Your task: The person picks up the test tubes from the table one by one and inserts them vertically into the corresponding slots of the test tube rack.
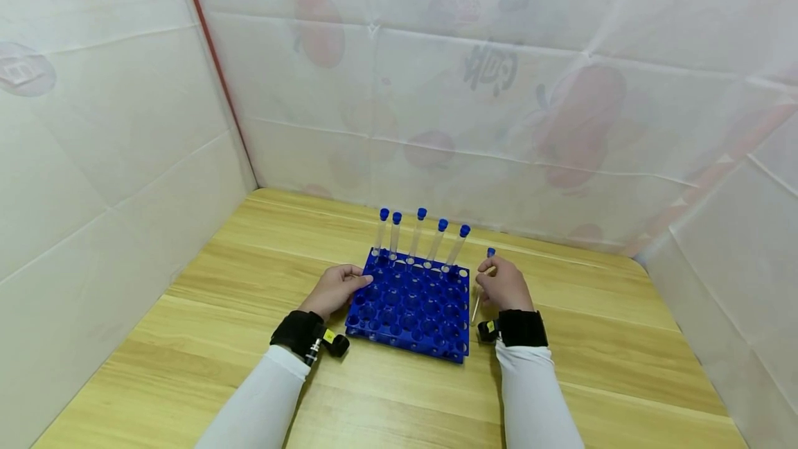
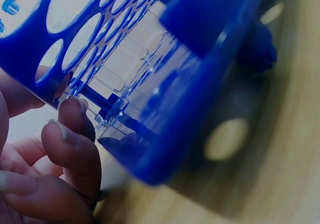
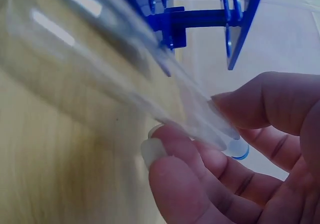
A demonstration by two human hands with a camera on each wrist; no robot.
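A blue test-tube rack (image 1: 411,310) stands on the wooden table (image 1: 218,296), with several clear blue-capped tubes (image 1: 418,234) upright in its far row. My left hand (image 1: 337,289) rests against the rack's left side; in the left wrist view its curled fingers (image 2: 70,134) touch the rack's edge (image 2: 165,129). My right hand (image 1: 501,284), just right of the rack, pinches a clear tube (image 1: 483,283) with a blue cap. In the right wrist view the fingers (image 3: 210,164) close around that tube (image 3: 125,69), which slants across the picture.
White sheeting (image 1: 436,89) with faded fruit prints walls the table on the left, back and right. Bare wood lies in front of the rack and to both sides. Black wrist straps (image 1: 522,328) carry the cameras.
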